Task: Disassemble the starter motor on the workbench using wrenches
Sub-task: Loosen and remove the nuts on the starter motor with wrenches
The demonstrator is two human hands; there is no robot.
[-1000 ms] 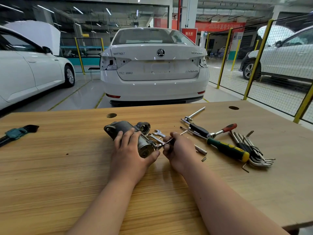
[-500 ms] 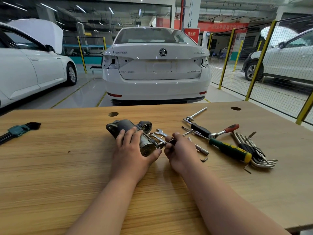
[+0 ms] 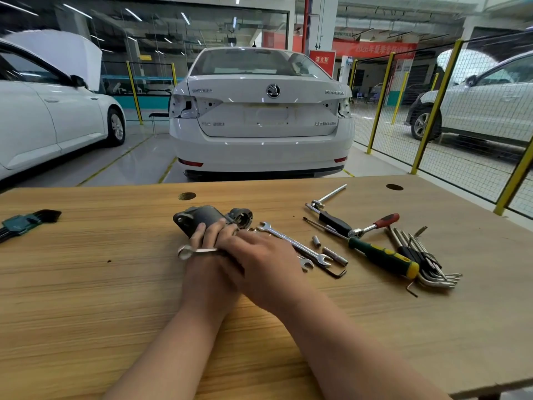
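Note:
The grey starter motor [image 3: 202,216] lies on its side on the wooden workbench [image 3: 86,284], nose end to the far left. My left hand [image 3: 203,280] grips the motor's body from the near side, fingers curled over it. My right hand [image 3: 259,264] lies crossed over the back of my left hand and holds a small silver wrench [image 3: 190,251]. Its ring end sticks out to the left past my left hand. The motor's near end is hidden under both hands.
Right of the motor lie a long open-end wrench [image 3: 294,243], two small sockets [image 3: 334,255], a red-handled ratchet [image 3: 375,223], a green-yellow screwdriver [image 3: 383,255] and a hex key bundle [image 3: 427,261]. A green hex key holder [image 3: 20,223] sits far left. White cars stand beyond the bench.
My right hand has swung the small wrench leftward, from the right of the motor's near end to across my left hand. My left hand stays on the motor.

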